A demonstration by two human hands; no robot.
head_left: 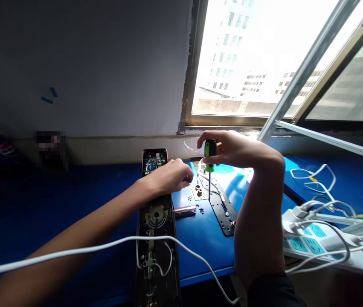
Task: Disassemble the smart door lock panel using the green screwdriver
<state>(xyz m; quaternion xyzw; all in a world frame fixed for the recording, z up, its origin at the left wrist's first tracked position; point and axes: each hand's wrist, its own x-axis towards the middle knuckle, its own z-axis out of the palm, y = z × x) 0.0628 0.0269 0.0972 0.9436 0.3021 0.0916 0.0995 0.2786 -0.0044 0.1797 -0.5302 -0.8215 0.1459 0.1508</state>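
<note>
A: Where does the tool stand?
B: The right hand (230,149) has its fingers closed around a green-and-black-handled screwdriver (210,165). The shaft is nearly vertical, its tip at the left edge of a long, flat, perforated black plate (221,216) on the blue desk (197,260). Whether the tip is seated in anything is too small to tell.

A: And the left hand (175,172)?
B: It lies over the long, open black casing (143,283), left of the plate. Its fingers are curled inward; whether they grip anything cannot be told.

A: How is this step best done?
B: By judgement, the shaft should be kept square to the plate, with steady downward pressure before any turn, lest the tip slip. The left hand would probably serve better pressing the plate flat, as no clamp shows.

A: What needs care nearby?
B: Clusters of small dark pieces (201,210), apparently screws, lie loose between casing and plate, near a copper-coloured metal cylinder (186,210); a careless sweep could scatter them. A slack white cable (155,237) crosses above the casing and could snag.
</note>
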